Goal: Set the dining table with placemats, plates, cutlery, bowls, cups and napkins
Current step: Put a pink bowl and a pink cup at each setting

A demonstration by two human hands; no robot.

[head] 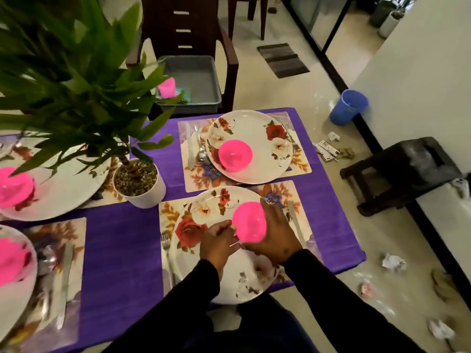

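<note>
mats, plates, forks and knives are down, the right hand (274, 235) holds a pink bowl (249, 222), left hand (216, 242) loosely curled beside it; cups and napkins still to come.

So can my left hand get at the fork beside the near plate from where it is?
Probably yes. The left hand rests over the near plate, and the fork lies uncovered on the placemat just past the plate's left rim, with nothing between them. The right hand already holds the pink bowl.

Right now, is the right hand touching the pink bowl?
Touching. The head view shows the right hand with its fingers against the side of the pink bowl.
</note>
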